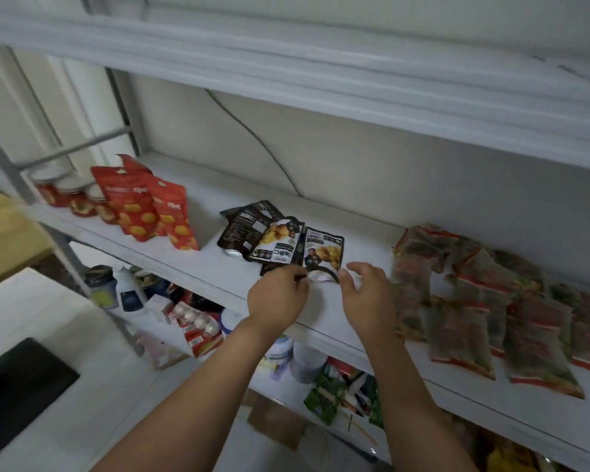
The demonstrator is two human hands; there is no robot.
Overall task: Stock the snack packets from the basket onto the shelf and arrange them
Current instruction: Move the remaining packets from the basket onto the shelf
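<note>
Several black snack packets (269, 233) lie in a loose pile on the white shelf (321, 212). The nearest black packet (322, 252) lies at the front edge. My left hand (276, 294) pinches its bottom edge with curled fingers. To the right of that packet, my right hand (367, 294) hovers with its fingers spread and relaxed, just touching its lower corner. The basket is out of view.
Red snack pouches (150, 206) stand at the shelf's left with red-lidded jars (65, 195) behind them. Several clear red-trimmed packets (491, 301) cover the right side. A lower shelf (198, 328) holds bottles, boxes and green packets. An upper shelf (286, 73) overhangs.
</note>
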